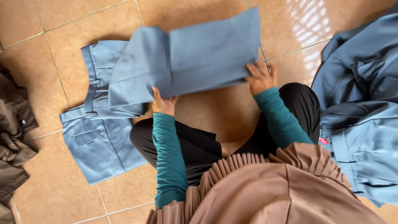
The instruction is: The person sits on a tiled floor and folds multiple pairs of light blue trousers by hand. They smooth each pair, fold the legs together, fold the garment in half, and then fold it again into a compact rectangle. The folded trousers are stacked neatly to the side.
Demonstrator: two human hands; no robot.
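A pair of light blue trousers (99,137) lies on the tiled floor (54,41) at the left, waistband end flat. Its folded leg part (186,58) is lifted above the floor in front of me. My left hand (163,103) grips the lower left edge of that folded part. My right hand (260,78) holds its lower right corner, fingers over the cloth. Both arms wear teal sleeves. I sit cross-legged in black trousers.
A heap of blue-grey garments (365,95) lies at the right, against my knee. Dark brown clothing (12,137) is piled at the left edge. A brown pleated cloth (265,191) hangs below my arms.
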